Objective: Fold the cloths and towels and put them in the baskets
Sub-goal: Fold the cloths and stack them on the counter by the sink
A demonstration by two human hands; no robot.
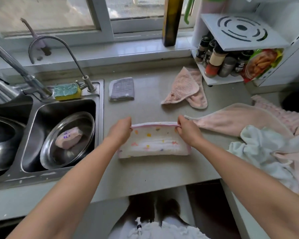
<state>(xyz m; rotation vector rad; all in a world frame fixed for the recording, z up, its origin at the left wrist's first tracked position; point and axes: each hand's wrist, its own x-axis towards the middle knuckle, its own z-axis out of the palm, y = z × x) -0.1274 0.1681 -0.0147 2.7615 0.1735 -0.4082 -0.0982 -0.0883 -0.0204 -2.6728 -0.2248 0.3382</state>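
While the left hand (122, 131) is pinching the far left corner of a white cloth (154, 144) dotted with small coloured shapes, the right hand (188, 131) is pinching the far right corner, each with fingers curled onto the pink-trimmed edge. The cloth is lying folded into a long band on the grey counter (145, 173), its near edge resting flat and its far edge being held between the two hands. Just beyond the right hand, a large pink towel (231, 119) is spreading across the counter, with a pale blue cloth (259, 145) lying crumpled on its near side. Farther back, a small pink towel (185, 88) is lying loosely bunched, and a grey cloth (122, 88) is sitting folded beside the sink (100, 118). A yellow-and-green sponge (67, 91) is resting on the sink's rim, and a spice rack (223, 66) is standing at the far right.
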